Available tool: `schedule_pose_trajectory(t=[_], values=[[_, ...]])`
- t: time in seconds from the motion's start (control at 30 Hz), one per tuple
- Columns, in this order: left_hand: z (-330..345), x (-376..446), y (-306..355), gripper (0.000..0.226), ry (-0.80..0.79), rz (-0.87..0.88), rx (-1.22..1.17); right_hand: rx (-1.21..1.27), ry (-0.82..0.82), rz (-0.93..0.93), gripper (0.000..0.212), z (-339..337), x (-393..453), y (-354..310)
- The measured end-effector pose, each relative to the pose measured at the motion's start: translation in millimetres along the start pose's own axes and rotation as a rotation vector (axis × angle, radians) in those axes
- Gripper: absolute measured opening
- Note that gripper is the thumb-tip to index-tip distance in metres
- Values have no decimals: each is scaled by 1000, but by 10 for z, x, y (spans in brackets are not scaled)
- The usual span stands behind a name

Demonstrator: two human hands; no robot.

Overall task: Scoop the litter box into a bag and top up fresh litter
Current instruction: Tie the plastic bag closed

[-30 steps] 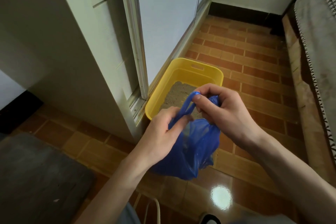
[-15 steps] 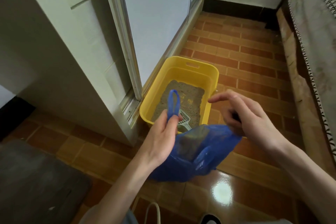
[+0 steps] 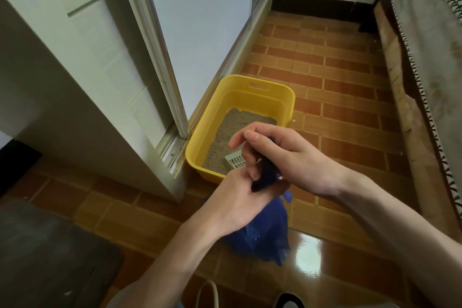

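Both hands, left hand (image 3: pixel 240 197) and right hand (image 3: pixel 287 157), grip the blue bag's (image 3: pixel 262 232) neck, hiding most of the scoop (image 3: pixel 235 160).

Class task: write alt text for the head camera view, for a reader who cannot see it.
Two bare hands, left hand and right hand, grip the gathered neck of a blue plastic bag hanging above a brown tiled floor. Behind them a yellow litter box holds grey litter and a pale slotted scoop.
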State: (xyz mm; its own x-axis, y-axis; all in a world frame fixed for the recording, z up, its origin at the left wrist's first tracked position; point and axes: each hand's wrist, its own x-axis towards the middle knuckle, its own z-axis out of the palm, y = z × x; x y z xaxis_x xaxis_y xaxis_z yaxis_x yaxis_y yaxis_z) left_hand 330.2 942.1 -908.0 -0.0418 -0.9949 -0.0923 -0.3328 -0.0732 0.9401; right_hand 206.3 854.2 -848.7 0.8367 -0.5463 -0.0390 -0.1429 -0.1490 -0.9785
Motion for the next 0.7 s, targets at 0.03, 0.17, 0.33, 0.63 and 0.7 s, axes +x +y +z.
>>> schedule_pose_trajectory(t=[0.03, 0.17, 0.33, 0.63, 0.7], values=[[12, -9, -1, 19, 11, -13, -12, -62, 24, -24, 36, -21, 0, 10], [31, -18, -77, 43, 15, -87, -137, -358, 181, -109, 37, -179, -57, 136], [-6, -24, -86, 53, 7, -116, -242, -760, 133, -40, 38, -269, -167, 410], [0, -26, -198, 47, 48, -217, -440, -478, 380, -8, 9, -153, -493, 563], [7, -9, -199, 49, 57, -255, -488, -353, 395, 0, 9, -91, -537, 553]])
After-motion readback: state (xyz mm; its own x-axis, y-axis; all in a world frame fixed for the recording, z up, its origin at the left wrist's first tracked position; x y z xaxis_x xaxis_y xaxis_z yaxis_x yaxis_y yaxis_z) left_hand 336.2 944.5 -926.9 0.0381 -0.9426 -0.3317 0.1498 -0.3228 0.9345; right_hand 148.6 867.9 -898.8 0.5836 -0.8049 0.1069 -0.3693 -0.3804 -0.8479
